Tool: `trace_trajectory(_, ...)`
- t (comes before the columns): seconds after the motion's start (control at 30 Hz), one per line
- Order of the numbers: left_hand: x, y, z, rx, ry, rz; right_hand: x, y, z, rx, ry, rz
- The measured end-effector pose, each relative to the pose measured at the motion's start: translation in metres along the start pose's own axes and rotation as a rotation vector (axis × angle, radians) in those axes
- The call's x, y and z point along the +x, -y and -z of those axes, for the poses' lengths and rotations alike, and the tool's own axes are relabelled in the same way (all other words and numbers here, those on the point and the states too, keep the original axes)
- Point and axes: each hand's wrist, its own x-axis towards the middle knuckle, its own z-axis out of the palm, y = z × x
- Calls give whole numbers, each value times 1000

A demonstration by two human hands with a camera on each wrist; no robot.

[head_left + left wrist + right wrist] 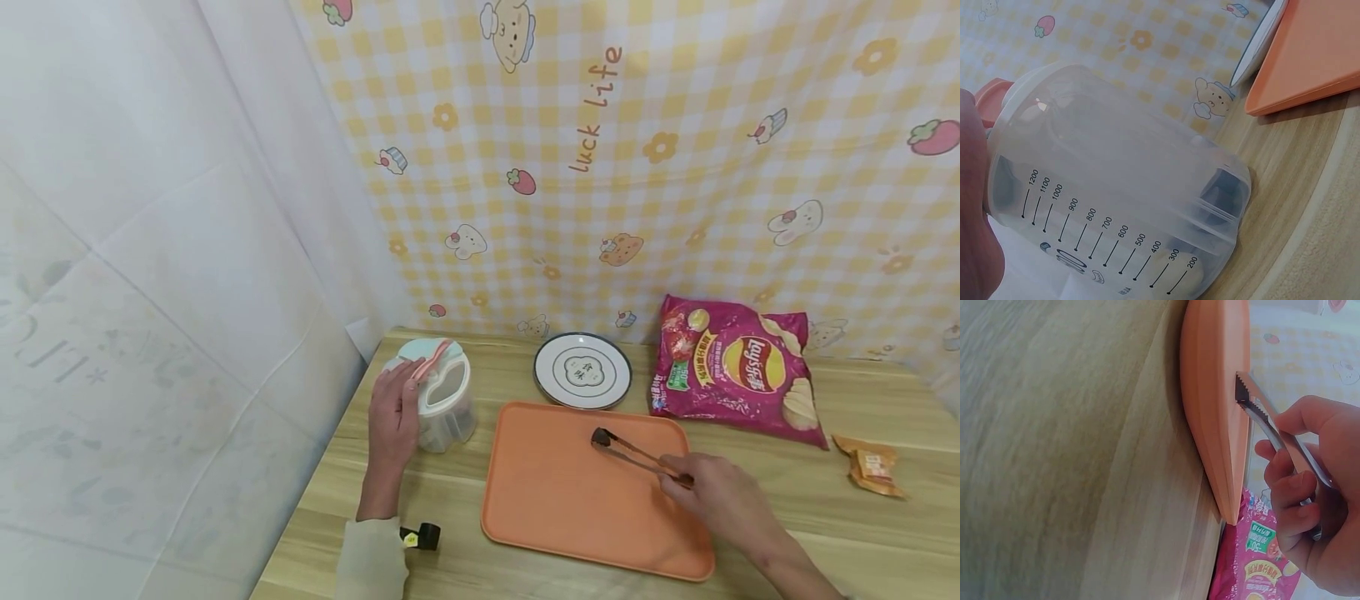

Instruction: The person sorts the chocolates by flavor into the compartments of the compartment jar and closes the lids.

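Note:
At the left, a clear plastic storage container (446,425) stands on the table, with a white rim, a pale blue part on top and a pink strip (431,360). My left hand (395,408) holds its lid by the pink strip, fingers and thumb at the top edge. Black measuring marks run down the container's side (1110,175) in the left wrist view, and something pale lies at its bottom. With my right hand (716,496) I grip small metal tongs (637,454) over the orange tray (555,500). The tongs' dark serrated tips (1244,390) are slightly apart, with nothing between them.
Behind the tray lies a white plate (551,375) with a dark rim. A purple bag of chips (727,367) is at the back right, near a small orange packet (873,467). A black object (427,536) shows beside the left sleeve. A checked curtain (600,208) hangs behind.

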Motion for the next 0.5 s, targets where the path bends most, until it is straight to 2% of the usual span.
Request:
trace_trajectory(0.23, 0, 1, 0, -4, -4, -1, -2, 2, -1, -11, -37, 38)
trace_trajectory(0.5, 1, 0, 0, 2, -9, -15, -3, 3, -1, -33, -50, 33)
